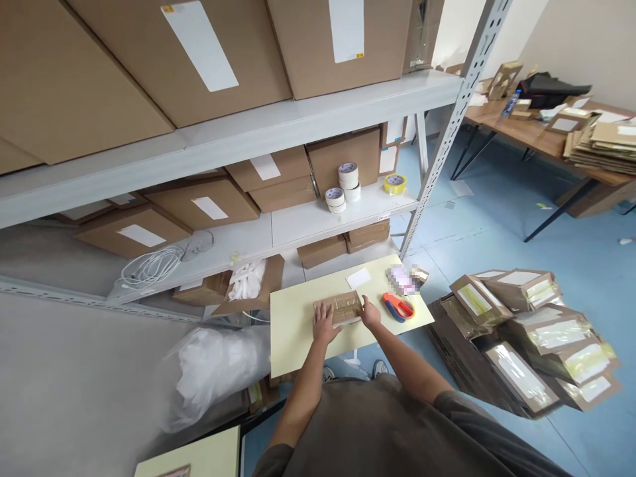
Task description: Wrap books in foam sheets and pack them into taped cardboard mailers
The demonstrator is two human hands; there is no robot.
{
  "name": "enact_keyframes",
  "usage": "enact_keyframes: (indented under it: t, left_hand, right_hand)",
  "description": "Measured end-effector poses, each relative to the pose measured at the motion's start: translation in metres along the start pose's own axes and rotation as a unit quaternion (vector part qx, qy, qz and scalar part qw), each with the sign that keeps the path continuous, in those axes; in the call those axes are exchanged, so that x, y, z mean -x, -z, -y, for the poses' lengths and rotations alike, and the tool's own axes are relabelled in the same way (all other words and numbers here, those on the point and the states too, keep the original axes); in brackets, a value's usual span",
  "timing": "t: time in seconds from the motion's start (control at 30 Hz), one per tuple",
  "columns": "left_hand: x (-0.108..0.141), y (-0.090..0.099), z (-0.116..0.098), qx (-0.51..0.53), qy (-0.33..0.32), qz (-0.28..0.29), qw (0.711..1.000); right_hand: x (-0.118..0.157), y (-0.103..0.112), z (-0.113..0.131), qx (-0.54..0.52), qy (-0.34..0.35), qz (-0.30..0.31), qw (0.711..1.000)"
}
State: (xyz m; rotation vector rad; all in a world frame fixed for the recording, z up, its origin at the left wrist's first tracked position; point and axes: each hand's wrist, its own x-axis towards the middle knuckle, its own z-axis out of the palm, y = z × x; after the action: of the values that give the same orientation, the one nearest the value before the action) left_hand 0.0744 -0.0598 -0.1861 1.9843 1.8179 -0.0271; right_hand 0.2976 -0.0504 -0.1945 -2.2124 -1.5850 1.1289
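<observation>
A small brown cardboard box [342, 306] with shiny tape on it lies on the pale yellow tabletop [293, 338]. Spread over the box's left end is my left hand [324, 322], its fingers apart. My right hand [369, 313] is at the box's right end, thumb raised and fingers bent against the edge; what its fingers grip, if anything, is hidden. Behind the box lies a white paper slip [358, 278]. To the right is a red and blue tape dispenser [397, 307], with a blurred-out item [403, 279] behind it.
Metal shelving [348, 212] with cartons, tape rolls [348, 175] and a white cable coil [152, 266] stands ahead. Taped boxes [519, 371] fill a large carton at right. Clear plastic bags [213, 364] are at left. A wooden table [536, 126] stands at back right.
</observation>
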Motion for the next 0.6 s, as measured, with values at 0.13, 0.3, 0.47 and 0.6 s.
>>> enact_keyframes:
  t: [0.13, 0.3, 0.47, 0.6]
  left_hand:
    - [0.004, -0.007, 0.006, -0.011, -0.006, -0.006, 1.0]
    - [-0.001, -0.004, 0.011, -0.047, -0.015, -0.007, 0.999]
    - [-0.007, -0.006, 0.017, -0.082, -0.036, -0.004, 0.996]
    - [-0.004, -0.007, 0.021, -0.096, -0.046, 0.01, 0.994]
  right_hand:
    - [0.004, 0.0, -0.005, -0.011, 0.029, -0.019, 0.999]
    - [0.006, 0.023, -0.038, -0.021, 0.055, -0.1, 0.993]
    - [0.001, 0.066, -0.097, -0.003, 0.009, -0.142, 0.99]
    - [-0.003, 0.083, -0.128, 0.001, -0.031, -0.103, 0.994]
